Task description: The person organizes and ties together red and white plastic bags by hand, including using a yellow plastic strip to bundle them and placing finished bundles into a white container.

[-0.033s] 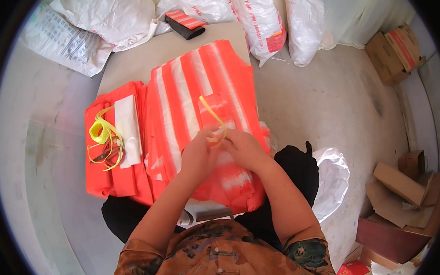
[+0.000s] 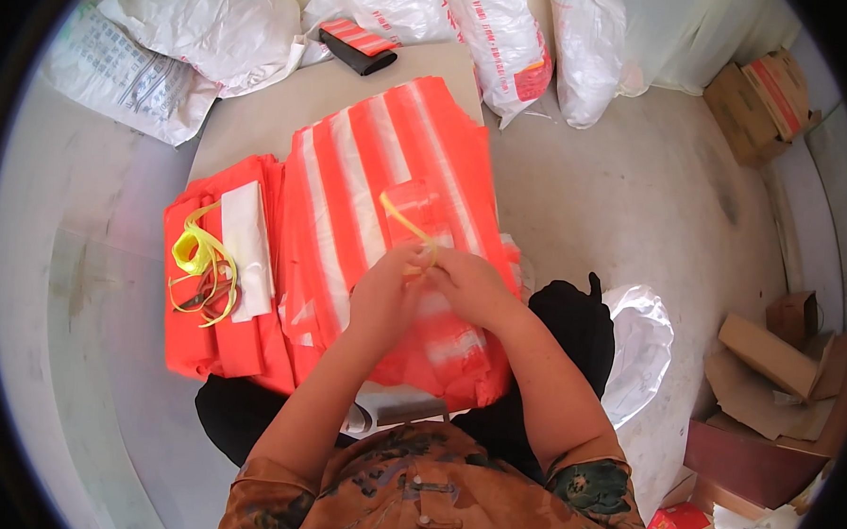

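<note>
My left hand (image 2: pixel 383 286) and my right hand (image 2: pixel 468 283) meet over the folded bundle of red-and-white striped plastic bags (image 2: pixel 372 149). Both have their fingers closed on a thin yellow strip (image 2: pixel 405 218), its free end sticking up to the far left. Beneath the strip lies a narrow folded red-and-white piece (image 2: pixel 458 346), partly covered by my hands. Whether the strip is knotted is hidden by my fingers. To the left, a coil of yellow strip (image 2: pixel 191 251) and red-handled scissors (image 2: pixel 216 298) rest on a red folded stack (image 2: pixel 226 350).
A white folded sheet (image 2: pixel 245 252) lies on the left stack. At the table's far end is a black roll with a striped piece (image 2: pixel 357 46). Stuffed white sacks (image 2: pixel 203 18) stand behind. An open white bag (image 2: pixel 639 345) sits by my right knee; cardboard boxes (image 2: pixel 769 360) lie at right.
The free end of the yellow strip has shifted slightly to the left and down. Both hands stay in nearly the same place.
</note>
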Motion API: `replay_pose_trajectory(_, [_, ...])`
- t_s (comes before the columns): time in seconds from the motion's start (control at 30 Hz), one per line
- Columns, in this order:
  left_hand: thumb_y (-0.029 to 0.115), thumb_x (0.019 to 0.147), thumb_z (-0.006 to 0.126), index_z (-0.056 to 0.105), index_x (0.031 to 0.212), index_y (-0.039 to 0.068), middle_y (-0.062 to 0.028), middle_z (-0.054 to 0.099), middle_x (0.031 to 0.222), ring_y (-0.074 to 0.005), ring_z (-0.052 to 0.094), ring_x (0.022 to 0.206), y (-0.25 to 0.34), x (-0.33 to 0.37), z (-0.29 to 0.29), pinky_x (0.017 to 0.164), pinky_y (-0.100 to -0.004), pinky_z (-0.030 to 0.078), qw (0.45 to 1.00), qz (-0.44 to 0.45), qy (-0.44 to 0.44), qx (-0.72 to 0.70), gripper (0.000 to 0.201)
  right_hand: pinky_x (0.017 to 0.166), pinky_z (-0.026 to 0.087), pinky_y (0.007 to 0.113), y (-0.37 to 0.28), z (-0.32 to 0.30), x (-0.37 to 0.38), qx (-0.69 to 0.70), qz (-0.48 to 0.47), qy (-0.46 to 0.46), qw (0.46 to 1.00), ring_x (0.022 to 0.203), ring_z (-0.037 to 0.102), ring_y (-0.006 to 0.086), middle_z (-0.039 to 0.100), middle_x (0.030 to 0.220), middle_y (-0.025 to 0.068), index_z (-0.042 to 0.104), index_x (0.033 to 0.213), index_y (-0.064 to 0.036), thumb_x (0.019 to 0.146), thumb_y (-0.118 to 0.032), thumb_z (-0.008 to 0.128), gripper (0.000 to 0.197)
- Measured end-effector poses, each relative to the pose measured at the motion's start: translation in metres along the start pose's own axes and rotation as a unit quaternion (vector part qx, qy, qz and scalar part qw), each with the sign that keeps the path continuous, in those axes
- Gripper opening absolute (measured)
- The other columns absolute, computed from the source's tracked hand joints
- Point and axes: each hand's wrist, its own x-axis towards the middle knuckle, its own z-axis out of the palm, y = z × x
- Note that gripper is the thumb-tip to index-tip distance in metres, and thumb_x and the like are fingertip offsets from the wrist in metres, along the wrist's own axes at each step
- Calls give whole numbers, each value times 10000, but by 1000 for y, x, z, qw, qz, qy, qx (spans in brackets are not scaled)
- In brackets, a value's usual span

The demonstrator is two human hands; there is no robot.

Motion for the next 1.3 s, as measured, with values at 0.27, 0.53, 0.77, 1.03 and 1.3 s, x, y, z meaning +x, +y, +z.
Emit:
replay_pose_trajectory(0.27, [188,857,742,728,1013,66,-109,716,954,-221,685,848,-10,10,1,731,-311,530,993,-73,-81,39,198,757,493,449,-4,-2,0,49,82,10,995,904,627,404,641,933,225,559,1049,-29,909,-112,580,164])
replay_pose_trajectory(0.53, [91,936,668,679,975,-26,-20,671,817,-61,606,748,-32,7,14,669,-222,496,958,-176,-68,-216,124,777,512,393,-8,-2,1,10,-11,22,1000,891,628,343,660,935,147,621,987,-21,821,-35,654,170])
replay_pose_trajectory(0.77, [68,944,653,656,956,-16,-12,658,814,-54,582,737,-33,1,11,656,-220,471,985,-111,-92,-97,84,795,509,412,-4,3,2,-124,-161,106,973,914,617,315,660,928,111,690,933,-46,786,-34,630,160])
replay_pose_trajectory(1.03, [61,969,614,642,1004,-16,-20,646,853,-62,584,787,-33,-3,12,683,-225,483,980,-107,-75,-148,89,783,511,406,-16,1,-3,-56,-43,61,996,901,621,315,669,907,118,684,927,-37,813,-49,639,123])
replay_pose_trajectory(1.3, [125,998,596,642,1024,-21,-29,651,880,-84,588,781,-35,9,10,718,-235,501,946,-190,-114,-237,155,789,488,426,0,-2,1,47,-50,-14,998,891,615,335,668,914,146,671,943,-37,812,-29,622,140])
